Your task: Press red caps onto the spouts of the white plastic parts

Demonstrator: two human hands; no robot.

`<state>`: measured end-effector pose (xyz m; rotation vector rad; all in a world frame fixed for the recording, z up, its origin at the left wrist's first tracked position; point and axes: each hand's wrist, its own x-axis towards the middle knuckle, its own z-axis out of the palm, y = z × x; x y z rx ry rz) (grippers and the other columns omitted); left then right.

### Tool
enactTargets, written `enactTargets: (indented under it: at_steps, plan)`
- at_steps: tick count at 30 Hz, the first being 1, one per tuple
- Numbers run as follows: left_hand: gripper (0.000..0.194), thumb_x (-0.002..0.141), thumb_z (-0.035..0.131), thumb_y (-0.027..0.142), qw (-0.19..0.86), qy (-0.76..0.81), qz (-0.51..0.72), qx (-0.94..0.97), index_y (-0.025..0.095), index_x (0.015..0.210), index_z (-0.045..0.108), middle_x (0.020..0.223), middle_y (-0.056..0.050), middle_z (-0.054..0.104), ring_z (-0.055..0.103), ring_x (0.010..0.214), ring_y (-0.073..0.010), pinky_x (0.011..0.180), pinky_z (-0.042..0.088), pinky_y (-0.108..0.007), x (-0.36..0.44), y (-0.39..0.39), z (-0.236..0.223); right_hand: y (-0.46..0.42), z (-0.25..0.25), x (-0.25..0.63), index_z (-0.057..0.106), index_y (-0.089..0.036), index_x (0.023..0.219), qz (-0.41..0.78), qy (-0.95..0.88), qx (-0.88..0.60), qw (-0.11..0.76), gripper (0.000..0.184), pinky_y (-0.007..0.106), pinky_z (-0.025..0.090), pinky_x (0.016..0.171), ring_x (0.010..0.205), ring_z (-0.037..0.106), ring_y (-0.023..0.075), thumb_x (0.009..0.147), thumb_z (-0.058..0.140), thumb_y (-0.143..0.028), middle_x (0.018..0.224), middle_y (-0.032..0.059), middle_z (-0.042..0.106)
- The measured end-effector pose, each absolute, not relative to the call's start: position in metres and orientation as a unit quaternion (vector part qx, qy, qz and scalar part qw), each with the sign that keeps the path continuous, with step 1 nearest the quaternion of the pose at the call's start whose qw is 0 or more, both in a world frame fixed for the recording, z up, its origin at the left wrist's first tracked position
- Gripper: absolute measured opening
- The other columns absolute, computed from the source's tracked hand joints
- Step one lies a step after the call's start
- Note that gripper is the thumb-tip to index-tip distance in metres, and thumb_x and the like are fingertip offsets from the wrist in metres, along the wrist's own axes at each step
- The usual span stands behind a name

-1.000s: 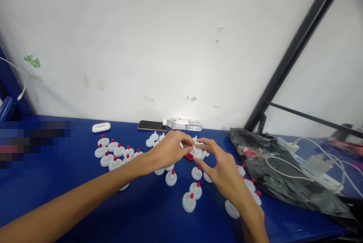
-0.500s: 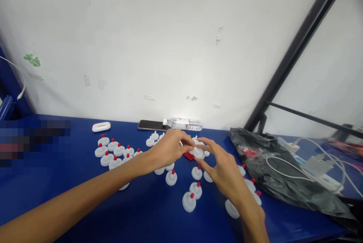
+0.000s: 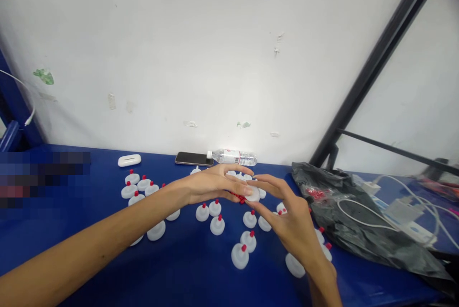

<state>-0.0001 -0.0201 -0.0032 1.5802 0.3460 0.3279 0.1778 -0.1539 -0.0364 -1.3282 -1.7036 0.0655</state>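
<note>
A white spout cap [image 3: 253, 194] is between my two hands above the table. My right hand [image 3: 287, 206] grips its rim, thumb below and fingers above. My left hand [image 3: 215, 183] reaches in from the left, its thumb against the cap and its index finger stretched out over it. The cap's spout is hidden by the fingers. Small red tips [image 3: 241, 198] lie in a heap just behind and under the hands. Around them stand several white spout caps with red tips, such as one front cap [image 3: 240, 256] and one near the middle [image 3: 217, 225].
A phone [image 3: 193, 158] and a clear water bottle [image 3: 233, 157] lie along the wall. A white oval case [image 3: 129, 160] is at the back left. On the right are a black plastic bag [image 3: 344, 230], a white cable and a power strip [image 3: 405, 221].
My left hand has turned from a fingertip pinch at the cap's top to a flatter pose, index finger extended and thumb on the cap. My right hand keeps its grip.
</note>
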Motion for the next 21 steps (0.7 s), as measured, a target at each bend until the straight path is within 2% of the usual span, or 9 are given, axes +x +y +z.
enactTargets:
  at_steps: [1,3,6,12,16,18,21]
  plan:
    - [0.056,0.081,0.082,0.025,0.723,0.136,0.117,0.667,0.019,0.133,0.063,0.12,-0.013,0.073,0.071,0.106,-0.021,0.09,0.056,-0.034,0.0,-0.02,-0.004,-0.155,-0.036,0.176,0.054,-0.035,0.131,0.028,-0.696,-0.537,0.476,0.042,0.034,0.055,0.101,0.119,0.069,0.0204,0.093,0.071,-0.028,0.124,-0.0015,0.075]
    - [0.047,0.083,0.08,0.024,0.772,0.096,0.081,0.623,0.016,0.128,0.068,0.122,-0.014,0.073,0.069,0.112,-0.0218,0.097,0.053,-0.035,0.001,-0.022,-0.005,-0.155,-0.038,0.174,0.056,-0.036,0.13,0.025,-0.695,-0.536,0.478,0.041,0.034,0.056,0.099,0.119,0.069,0.0209,0.094,0.071,-0.028,0.123,-0.0014,0.075]
    - [0.035,0.083,0.079,0.026,0.754,0.082,0.093,0.645,0.014,0.116,0.075,0.117,-0.014,0.076,0.07,0.112,-0.0244,0.099,0.053,-0.037,0.004,-0.028,-0.005,-0.155,-0.04,0.173,0.058,-0.035,0.13,0.022,-0.693,-0.536,0.481,0.038,0.036,0.057,0.097,0.119,0.069,0.023,0.094,0.071,-0.029,0.122,0.0005,0.075]
    - [0.036,0.077,0.085,0.029,0.705,0.122,0.142,0.684,0.014,0.109,0.079,0.108,-0.013,0.078,0.074,0.102,-0.027,0.087,0.059,-0.037,0.005,-0.034,-0.007,-0.155,-0.038,0.172,0.062,-0.035,0.126,0.001,-0.704,-0.523,0.481,0.031,0.034,0.059,0.093,0.111,0.071,0.0214,0.096,0.069,-0.03,0.119,0.0003,0.074]
    - [0.035,0.079,0.083,0.028,0.711,0.111,0.137,0.681,0.014,0.11,0.078,0.113,-0.015,0.077,0.071,0.11,-0.0265,0.089,0.058,-0.033,0.006,-0.034,-0.006,-0.154,-0.037,0.172,0.061,-0.036,0.127,-0.003,-0.711,-0.525,0.467,0.032,0.031,0.056,0.093,0.11,0.07,0.0188,0.097,0.067,-0.028,0.121,-0.0016,0.072]
    - [0.04,0.086,0.077,0.035,0.682,0.113,0.137,0.709,0.015,0.121,0.074,0.121,-0.016,0.074,0.07,0.114,-0.0258,0.091,0.057,-0.033,0.007,-0.032,-0.006,-0.152,-0.038,0.173,0.06,-0.036,0.126,-0.023,-0.706,-0.539,0.458,0.032,0.03,0.054,0.093,0.11,0.069,0.0189,0.096,0.067,-0.028,0.121,-0.0019,0.072]
    - [0.045,0.102,0.05,0.051,0.516,0.167,0.191,0.818,0.018,0.126,0.071,0.121,-0.013,0.074,0.072,0.107,-0.0254,0.085,0.057,-0.034,0.008,-0.024,-0.013,-0.147,-0.04,0.18,0.06,-0.034,0.125,-0.045,-0.681,-0.594,0.427,0.029,0.034,0.051,0.094,0.111,0.068,0.0217,0.097,0.064,-0.03,0.12,0.0001,0.072]
